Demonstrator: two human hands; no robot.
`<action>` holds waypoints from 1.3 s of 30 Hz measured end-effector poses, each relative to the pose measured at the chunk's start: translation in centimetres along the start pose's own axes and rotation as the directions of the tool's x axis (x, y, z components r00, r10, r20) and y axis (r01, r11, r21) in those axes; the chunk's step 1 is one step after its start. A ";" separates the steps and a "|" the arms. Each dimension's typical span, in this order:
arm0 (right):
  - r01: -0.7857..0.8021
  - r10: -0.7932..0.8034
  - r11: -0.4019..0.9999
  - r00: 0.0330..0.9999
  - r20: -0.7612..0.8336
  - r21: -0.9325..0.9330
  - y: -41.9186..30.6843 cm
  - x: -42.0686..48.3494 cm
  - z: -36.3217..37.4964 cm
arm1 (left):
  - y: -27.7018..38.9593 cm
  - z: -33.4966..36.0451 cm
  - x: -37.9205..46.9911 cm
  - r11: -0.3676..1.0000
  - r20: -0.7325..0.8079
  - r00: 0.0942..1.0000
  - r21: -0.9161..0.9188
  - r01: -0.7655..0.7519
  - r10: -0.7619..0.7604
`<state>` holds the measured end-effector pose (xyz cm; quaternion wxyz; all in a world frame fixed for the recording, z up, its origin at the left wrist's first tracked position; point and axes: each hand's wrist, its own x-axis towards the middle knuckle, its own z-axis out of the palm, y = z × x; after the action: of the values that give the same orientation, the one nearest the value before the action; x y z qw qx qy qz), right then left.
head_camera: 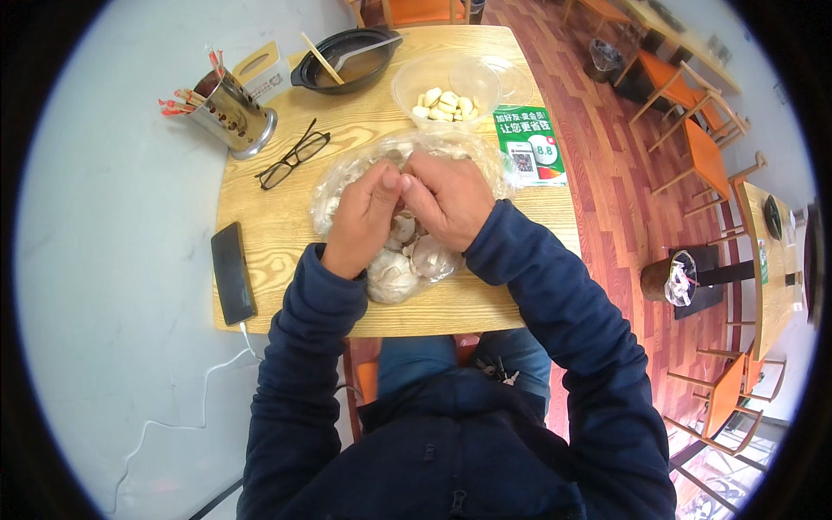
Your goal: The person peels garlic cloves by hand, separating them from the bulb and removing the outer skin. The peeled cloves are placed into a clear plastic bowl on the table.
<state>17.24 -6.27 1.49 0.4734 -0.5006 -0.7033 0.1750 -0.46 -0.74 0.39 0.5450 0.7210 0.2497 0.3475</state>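
My left hand (367,214) and my right hand (452,198) meet thumb to thumb over a clear plastic bag (335,172). Their fingers are curled inward, and whatever lies between them is hidden. Whole garlic bulbs rest on the near part of the bag, among them a white bulb (392,276) and a purplish bulb (434,258). Loose garlic skins lie about under my hands. Just beyond the bag stands a clear plastic bowl (406,71) with several peeled garlic cloves (445,105) inside.
A black pot (357,81) with chopsticks and a spoon stands at the back. On the left are a metal chopstick holder (237,120), a tissue box (263,71), eyeglasses (292,159) and a phone (234,273) on a white cable. A green printed card (530,146) lies at right.
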 end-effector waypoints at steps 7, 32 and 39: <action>0.064 -0.069 0.996 0.994 -0.085 -0.058 0.1 0.2 0.7 | 0.0 0.3 0.0 0.996 -0.052 0.998 -0.083 0.031 -0.036; -0.231 0.229 0.917 0.972 0.045 0.324 0.7 -0.3 1.4 | -1.6 0.3 0.3 0.985 -0.128 0.980 -0.071 -0.160 0.150; 0.046 -0.028 0.995 0.983 -0.183 0.094 1.0 -0.2 0.8 | -1.7 -0.1 0.5 0.989 -0.135 0.983 -0.061 -0.134 0.125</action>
<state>17.10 -5.81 0.23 0.5627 -0.4775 -0.6569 0.1542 -0.21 0.13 -1.15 0.5284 0.6920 0.2251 0.4373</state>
